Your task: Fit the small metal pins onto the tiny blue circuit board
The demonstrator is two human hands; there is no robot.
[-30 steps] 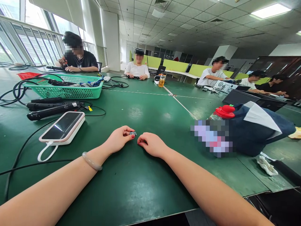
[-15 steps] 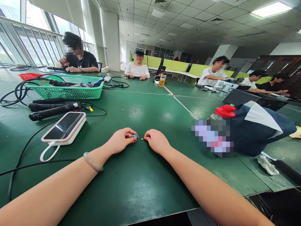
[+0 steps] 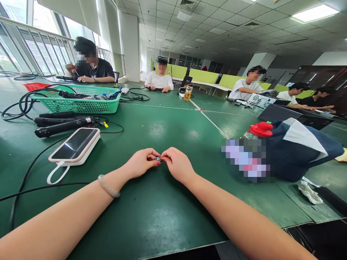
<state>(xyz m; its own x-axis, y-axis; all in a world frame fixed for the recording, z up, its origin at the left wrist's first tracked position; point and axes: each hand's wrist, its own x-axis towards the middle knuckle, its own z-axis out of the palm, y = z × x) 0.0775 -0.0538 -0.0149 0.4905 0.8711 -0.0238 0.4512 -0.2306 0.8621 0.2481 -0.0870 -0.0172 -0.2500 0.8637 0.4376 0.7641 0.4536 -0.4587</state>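
Just above the green table point(image 3: 151, 202), my left hand point(image 3: 139, 163) pinches a small circuit board point(image 3: 157, 158) between thumb and fingers. Only a little of the board shows, dark with pale marks. My right hand point(image 3: 177, 162) meets it from the right, its fingertips closed at the board's right edge. A tiny pale-tipped piece was in those fingertips a moment before; now the fingers hide it, and whether it touches or sits in the board cannot be made out.
On the left lie a phone point(image 3: 76, 144) on a white power bank, black handheld tools point(image 3: 62, 124) with cables, and a green basket point(image 3: 81, 103). At right are a red-lidded bottle point(image 3: 260, 129) and a dark cloth bag point(image 3: 298, 155). Several people sit around the table.
My right hand has moved left to the board, closing the gap between the hands. The small piece in its fingertips has gone out of sight. My left hand still grips the board.
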